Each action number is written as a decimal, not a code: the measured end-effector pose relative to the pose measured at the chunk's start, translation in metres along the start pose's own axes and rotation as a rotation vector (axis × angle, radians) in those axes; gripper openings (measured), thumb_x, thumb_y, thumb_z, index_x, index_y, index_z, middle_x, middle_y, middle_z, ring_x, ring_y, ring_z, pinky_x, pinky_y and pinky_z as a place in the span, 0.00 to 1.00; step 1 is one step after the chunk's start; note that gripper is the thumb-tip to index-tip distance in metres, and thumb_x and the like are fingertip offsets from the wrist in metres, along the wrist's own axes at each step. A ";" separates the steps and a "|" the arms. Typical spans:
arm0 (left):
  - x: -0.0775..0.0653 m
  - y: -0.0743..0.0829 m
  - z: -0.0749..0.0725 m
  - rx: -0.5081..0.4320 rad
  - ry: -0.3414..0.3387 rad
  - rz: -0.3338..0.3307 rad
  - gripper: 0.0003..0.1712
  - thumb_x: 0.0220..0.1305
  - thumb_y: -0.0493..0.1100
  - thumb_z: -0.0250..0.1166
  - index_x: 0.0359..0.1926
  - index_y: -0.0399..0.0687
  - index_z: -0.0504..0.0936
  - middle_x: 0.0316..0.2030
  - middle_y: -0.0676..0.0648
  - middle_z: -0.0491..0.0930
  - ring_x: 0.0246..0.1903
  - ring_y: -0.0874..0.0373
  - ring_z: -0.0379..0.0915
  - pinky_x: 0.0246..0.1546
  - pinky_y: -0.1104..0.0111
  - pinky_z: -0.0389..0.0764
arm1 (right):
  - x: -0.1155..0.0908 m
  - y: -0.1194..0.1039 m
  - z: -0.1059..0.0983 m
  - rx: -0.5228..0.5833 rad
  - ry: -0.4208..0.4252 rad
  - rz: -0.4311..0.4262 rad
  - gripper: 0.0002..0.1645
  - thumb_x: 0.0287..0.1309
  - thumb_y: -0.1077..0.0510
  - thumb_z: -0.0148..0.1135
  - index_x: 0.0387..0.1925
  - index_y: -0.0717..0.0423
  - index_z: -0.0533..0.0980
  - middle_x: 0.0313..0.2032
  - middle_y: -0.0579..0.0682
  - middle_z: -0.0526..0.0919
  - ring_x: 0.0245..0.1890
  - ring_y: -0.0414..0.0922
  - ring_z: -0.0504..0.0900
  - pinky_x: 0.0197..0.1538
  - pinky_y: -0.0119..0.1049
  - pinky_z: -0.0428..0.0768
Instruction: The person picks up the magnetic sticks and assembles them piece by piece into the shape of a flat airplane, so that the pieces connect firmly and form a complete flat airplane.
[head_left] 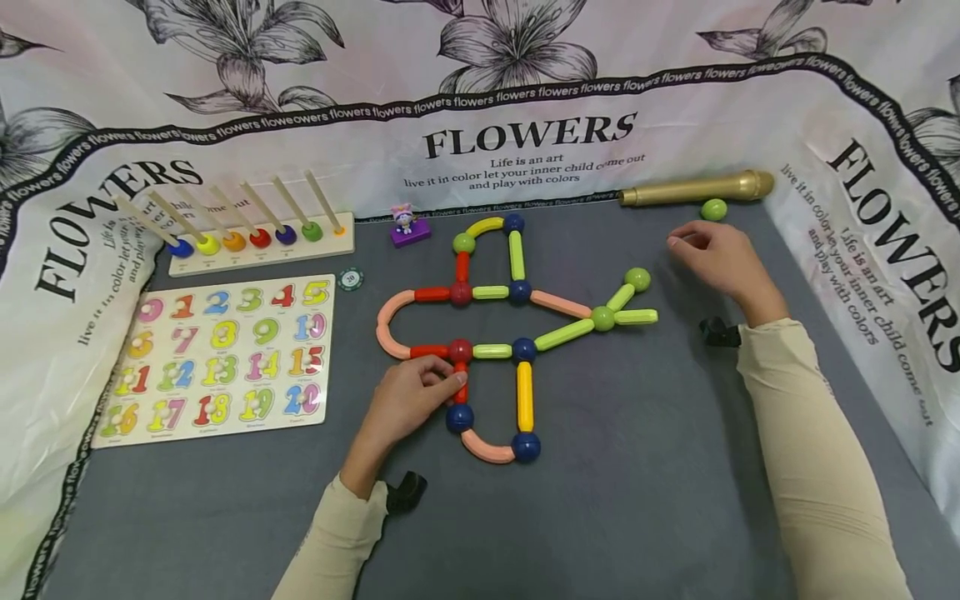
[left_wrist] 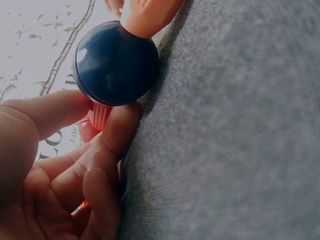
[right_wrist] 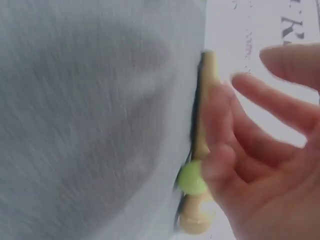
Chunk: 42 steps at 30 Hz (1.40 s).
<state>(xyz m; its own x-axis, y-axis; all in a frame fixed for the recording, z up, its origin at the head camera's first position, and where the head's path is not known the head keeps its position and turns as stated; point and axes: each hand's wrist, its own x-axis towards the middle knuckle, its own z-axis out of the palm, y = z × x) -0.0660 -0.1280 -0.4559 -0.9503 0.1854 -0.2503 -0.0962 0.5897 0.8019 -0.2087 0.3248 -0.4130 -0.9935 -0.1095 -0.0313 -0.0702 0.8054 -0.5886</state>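
A flat figure of magnetic rods and balls lies mid-table in the head view. My left hand (head_left: 411,398) pinches a short red rod (left_wrist: 100,116) between thumb and finger, right beside a dark blue ball (left_wrist: 116,63). From that ball a curved peach rod (head_left: 487,450) runs to another blue ball (head_left: 527,447). On the right side my right hand (head_left: 715,260) hovers with nothing in its loosely bent fingers. Just beyond it a loose green ball (head_left: 714,209) sits against a gold microphone (head_left: 697,189). A green ball (head_left: 637,279) tops the figure's forked right end.
A wooden number board (head_left: 217,358) lies at the left, with a peg stand (head_left: 262,250) of coloured beads behind it. A poker chip (head_left: 350,278) and a small figurine on a purple base (head_left: 411,234) are near them. Printed cloth (head_left: 525,158) borders the back.
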 end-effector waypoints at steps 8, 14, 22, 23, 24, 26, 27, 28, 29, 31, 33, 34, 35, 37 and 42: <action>-0.001 0.000 0.000 -0.002 0.006 -0.006 0.16 0.72 0.53 0.71 0.46 0.45 0.88 0.21 0.56 0.82 0.22 0.55 0.72 0.26 0.65 0.64 | 0.029 0.031 -0.010 0.003 0.162 0.072 0.32 0.76 0.61 0.53 0.74 0.73 0.65 0.69 0.83 0.59 0.71 0.77 0.57 0.69 0.70 0.56; -0.001 0.001 0.002 0.005 -0.001 -0.010 0.16 0.72 0.53 0.72 0.46 0.45 0.88 0.20 0.55 0.81 0.20 0.55 0.70 0.25 0.65 0.62 | 0.034 0.054 -0.012 -0.018 0.175 0.104 0.35 0.73 0.62 0.51 0.76 0.73 0.62 0.70 0.83 0.56 0.71 0.80 0.54 0.70 0.71 0.55; -0.002 0.001 0.004 -0.004 -0.011 -0.006 0.16 0.72 0.53 0.72 0.46 0.44 0.88 0.20 0.55 0.80 0.20 0.55 0.69 0.24 0.66 0.62 | 0.028 0.063 -0.011 -0.063 0.190 0.123 0.28 0.76 0.61 0.56 0.68 0.76 0.68 0.56 0.81 0.72 0.57 0.76 0.70 0.62 0.69 0.64; -0.002 0.001 0.003 -0.007 -0.010 -0.004 0.16 0.72 0.53 0.72 0.46 0.44 0.88 0.20 0.55 0.80 0.20 0.55 0.69 0.24 0.66 0.62 | 0.027 0.062 -0.010 -0.058 0.193 0.130 0.27 0.76 0.60 0.56 0.67 0.76 0.69 0.55 0.81 0.73 0.56 0.76 0.71 0.60 0.68 0.66; -0.001 0.001 0.003 -0.009 -0.008 -0.003 0.16 0.72 0.52 0.71 0.46 0.44 0.88 0.20 0.55 0.80 0.20 0.55 0.70 0.25 0.66 0.62 | 0.025 0.060 -0.010 -0.057 0.189 0.135 0.28 0.77 0.58 0.57 0.67 0.75 0.69 0.55 0.80 0.74 0.54 0.75 0.72 0.59 0.68 0.67; -0.001 0.000 0.001 -0.012 -0.002 -0.002 0.16 0.72 0.53 0.71 0.46 0.44 0.88 0.20 0.55 0.81 0.20 0.55 0.70 0.25 0.66 0.62 | 0.021 0.055 -0.009 -0.043 0.172 0.137 0.29 0.78 0.55 0.58 0.68 0.73 0.70 0.56 0.80 0.75 0.53 0.74 0.74 0.57 0.67 0.69; -0.001 -0.001 0.000 -0.013 0.001 -0.001 0.16 0.72 0.53 0.71 0.46 0.44 0.88 0.20 0.55 0.81 0.20 0.56 0.70 0.25 0.65 0.62 | 0.019 0.051 -0.008 -0.032 0.168 0.134 0.29 0.78 0.54 0.59 0.68 0.73 0.71 0.56 0.79 0.76 0.53 0.73 0.75 0.55 0.66 0.70; -0.001 -0.001 0.000 -0.011 0.003 0.003 0.16 0.72 0.53 0.71 0.46 0.44 0.88 0.20 0.55 0.81 0.21 0.55 0.70 0.25 0.65 0.63 | 0.015 0.049 -0.008 -0.024 0.164 0.129 0.30 0.79 0.53 0.59 0.68 0.72 0.71 0.56 0.79 0.77 0.53 0.72 0.75 0.54 0.64 0.71; -0.001 -0.001 -0.001 -0.008 0.004 0.006 0.16 0.72 0.53 0.71 0.46 0.44 0.88 0.21 0.55 0.82 0.21 0.55 0.70 0.25 0.65 0.63 | 0.011 0.046 -0.008 -0.016 0.162 0.123 0.30 0.78 0.52 0.60 0.68 0.71 0.72 0.56 0.79 0.77 0.53 0.72 0.76 0.52 0.62 0.72; 0.000 -0.001 -0.001 -0.004 0.005 0.008 0.16 0.72 0.53 0.71 0.46 0.44 0.88 0.21 0.55 0.82 0.21 0.55 0.69 0.25 0.65 0.62 | 0.002 0.038 -0.007 -0.009 0.157 0.111 0.30 0.78 0.51 0.61 0.68 0.69 0.72 0.56 0.77 0.78 0.52 0.69 0.78 0.50 0.57 0.72; 0.000 0.000 -0.002 -0.002 0.005 0.006 0.17 0.72 0.53 0.71 0.46 0.44 0.88 0.21 0.54 0.81 0.20 0.55 0.69 0.25 0.65 0.62 | -0.007 0.030 -0.006 -0.001 0.154 0.099 0.30 0.78 0.50 0.62 0.68 0.68 0.73 0.56 0.75 0.80 0.53 0.66 0.79 0.48 0.52 0.72; 0.000 0.000 -0.002 -0.001 0.004 0.004 0.17 0.72 0.53 0.71 0.46 0.44 0.88 0.21 0.54 0.81 0.20 0.55 0.69 0.25 0.65 0.62 | -0.012 0.026 -0.006 0.003 0.152 0.094 0.30 0.77 0.49 0.63 0.68 0.67 0.74 0.57 0.74 0.80 0.53 0.65 0.79 0.48 0.50 0.72; 0.000 0.000 -0.001 0.000 0.004 0.002 0.17 0.72 0.53 0.71 0.47 0.44 0.88 0.21 0.54 0.81 0.20 0.55 0.69 0.25 0.65 0.62 | -0.017 0.022 -0.006 0.006 0.152 0.091 0.30 0.77 0.49 0.63 0.68 0.66 0.74 0.57 0.73 0.81 0.53 0.63 0.79 0.47 0.49 0.72; 0.000 0.000 -0.001 0.004 0.003 -0.004 0.17 0.72 0.54 0.71 0.47 0.44 0.88 0.21 0.54 0.81 0.21 0.55 0.69 0.25 0.65 0.62 | -0.028 0.015 -0.005 0.015 0.146 0.085 0.30 0.77 0.48 0.64 0.68 0.64 0.75 0.58 0.72 0.81 0.53 0.61 0.79 0.47 0.48 0.71; 0.000 0.001 0.002 0.013 0.002 -0.006 0.18 0.72 0.54 0.71 0.47 0.43 0.88 0.21 0.54 0.81 0.22 0.54 0.70 0.26 0.64 0.63 | -0.054 0.004 -0.005 0.049 0.146 0.068 0.29 0.75 0.48 0.66 0.67 0.63 0.75 0.57 0.69 0.82 0.49 0.47 0.77 0.47 0.42 0.71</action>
<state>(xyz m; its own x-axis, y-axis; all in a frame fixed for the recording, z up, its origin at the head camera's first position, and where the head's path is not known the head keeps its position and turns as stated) -0.0653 -0.1260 -0.4567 -0.9503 0.1802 -0.2538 -0.0980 0.6008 0.7934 -0.1561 0.3370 -0.4094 -0.9985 0.0329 0.0429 -0.0013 0.7783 -0.6279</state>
